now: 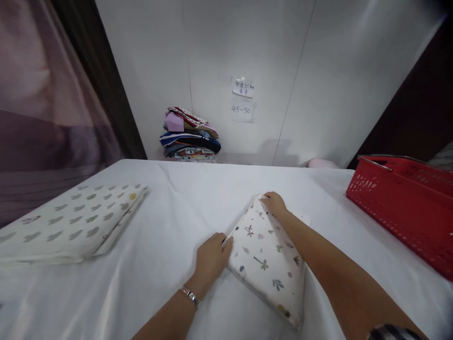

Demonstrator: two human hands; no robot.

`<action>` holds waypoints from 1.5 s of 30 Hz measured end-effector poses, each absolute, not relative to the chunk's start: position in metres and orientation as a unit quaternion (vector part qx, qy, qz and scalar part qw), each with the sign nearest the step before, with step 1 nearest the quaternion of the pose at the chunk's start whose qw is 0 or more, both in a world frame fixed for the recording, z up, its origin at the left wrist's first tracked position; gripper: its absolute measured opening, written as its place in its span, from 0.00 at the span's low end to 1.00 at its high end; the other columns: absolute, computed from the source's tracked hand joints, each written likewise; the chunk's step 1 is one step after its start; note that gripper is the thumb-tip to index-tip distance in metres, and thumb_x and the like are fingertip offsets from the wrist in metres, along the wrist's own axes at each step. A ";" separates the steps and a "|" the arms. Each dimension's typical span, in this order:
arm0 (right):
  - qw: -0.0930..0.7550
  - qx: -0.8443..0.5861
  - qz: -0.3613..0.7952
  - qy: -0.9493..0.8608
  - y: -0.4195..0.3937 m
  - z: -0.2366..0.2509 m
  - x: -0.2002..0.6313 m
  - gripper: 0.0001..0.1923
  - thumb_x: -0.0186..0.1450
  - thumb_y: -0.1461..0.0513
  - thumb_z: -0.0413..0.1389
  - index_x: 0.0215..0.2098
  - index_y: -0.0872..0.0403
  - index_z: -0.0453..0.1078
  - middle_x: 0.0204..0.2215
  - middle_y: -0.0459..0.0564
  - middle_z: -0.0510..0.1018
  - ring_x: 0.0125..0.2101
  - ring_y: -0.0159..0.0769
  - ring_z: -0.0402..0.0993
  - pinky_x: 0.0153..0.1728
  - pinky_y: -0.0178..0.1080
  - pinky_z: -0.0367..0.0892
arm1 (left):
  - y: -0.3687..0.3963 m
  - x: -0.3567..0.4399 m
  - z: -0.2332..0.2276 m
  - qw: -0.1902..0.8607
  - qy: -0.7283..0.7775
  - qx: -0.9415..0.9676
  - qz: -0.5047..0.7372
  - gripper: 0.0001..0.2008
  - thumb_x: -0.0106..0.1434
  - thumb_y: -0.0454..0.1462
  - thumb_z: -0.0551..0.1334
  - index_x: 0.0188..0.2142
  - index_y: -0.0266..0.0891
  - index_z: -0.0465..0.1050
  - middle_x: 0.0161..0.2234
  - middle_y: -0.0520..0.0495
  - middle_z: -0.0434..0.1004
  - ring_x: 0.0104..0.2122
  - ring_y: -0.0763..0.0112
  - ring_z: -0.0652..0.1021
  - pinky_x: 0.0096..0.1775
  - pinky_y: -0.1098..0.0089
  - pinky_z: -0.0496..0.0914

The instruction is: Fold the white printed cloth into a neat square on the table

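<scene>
A folded white cloth with small plant prints (pixel 267 262) lies on the white table (pixel 184 198) in front of me. My left hand (pixel 211 257) grips its near left edge with the fingers curled on the fabric. My right hand (pixel 274 204) rests on the cloth's far corner, the forearm lying across its right side. A bracelet is on my left wrist.
A larger folded cloth with green prints (pixel 71 222) lies at the table's left. A red plastic basket (pixel 406 203) stands at the right edge. A stack of folded clothes (pixel 189 137) sits by the white wall, beside paper notes (pixel 243 99).
</scene>
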State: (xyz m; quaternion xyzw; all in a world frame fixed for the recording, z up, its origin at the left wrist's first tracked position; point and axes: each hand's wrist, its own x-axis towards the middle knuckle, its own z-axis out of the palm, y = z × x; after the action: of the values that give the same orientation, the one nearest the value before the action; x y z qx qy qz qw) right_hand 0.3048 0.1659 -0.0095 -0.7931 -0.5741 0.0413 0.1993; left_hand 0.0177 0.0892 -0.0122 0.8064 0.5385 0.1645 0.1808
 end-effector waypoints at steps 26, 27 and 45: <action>0.368 -0.747 0.095 -0.545 0.178 -0.023 0.310 0.08 0.56 0.60 0.49 0.28 0.52 0.70 0.27 0.45 0.76 0.32 0.34 0.70 0.35 0.34 0.61 | 0.088 0.016 -0.011 0.208 0.532 0.804 0.166 0.17 0.66 0.46 0.47 0.27 0.40 0.64 0.29 0.52 0.70 0.30 0.72 0.70 0.31 0.72 0.56; 0.374 -0.745 0.094 -0.544 0.177 -0.023 0.309 0.08 0.56 0.60 0.49 0.28 0.52 0.70 0.28 0.45 0.76 0.32 0.34 0.70 0.35 0.34 0.62 | 0.088 0.017 -0.011 0.207 0.533 0.803 0.166 0.17 0.66 0.46 0.47 0.27 0.40 0.64 0.28 0.52 0.70 0.30 0.72 0.70 0.31 0.72 0.56; 0.362 -0.740 0.117 -0.554 0.181 -0.027 0.316 0.09 0.54 0.57 0.53 0.29 0.51 0.73 0.30 0.48 0.78 0.35 0.39 0.71 0.39 0.39 0.62 | 0.088 0.016 -0.015 0.197 0.534 0.805 0.169 0.18 0.66 0.46 0.46 0.27 0.40 0.64 0.28 0.52 0.69 0.29 0.73 0.70 0.30 0.72 0.56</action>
State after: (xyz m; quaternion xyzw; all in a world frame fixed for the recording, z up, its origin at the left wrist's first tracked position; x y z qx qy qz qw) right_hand 0.3156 0.1813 -0.0271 -0.7404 -0.5541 0.1166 0.3622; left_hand 0.0164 0.0884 -0.0150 0.8049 0.5337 0.1687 0.1973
